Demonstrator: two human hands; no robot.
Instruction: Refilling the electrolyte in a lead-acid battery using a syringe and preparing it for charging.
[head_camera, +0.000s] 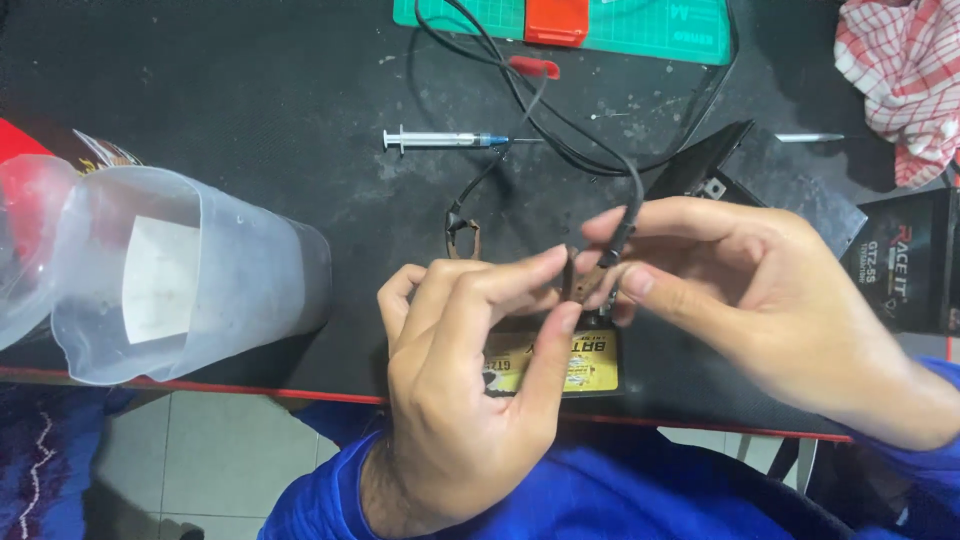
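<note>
My left hand (470, 370) and my right hand (740, 290) meet over the near edge of a black table. Together their fingertips pinch a small brown clip (590, 285) on the end of a black cable (560, 120). The cable runs away from the clip to the far side of the table. A second brown clip (463, 236) on another black lead lies just left of my left fingers. Under my hands sits a small black battery with a yellow label (590, 365), mostly hidden.
A clear plastic jug (190, 275) lies on its side at the left. A syringe (445, 140) rests behind the hands. A green cutting mat (640, 25) with an orange block (556, 20) is at the back, a checked cloth (900, 70) and a black box (915, 260) at the right.
</note>
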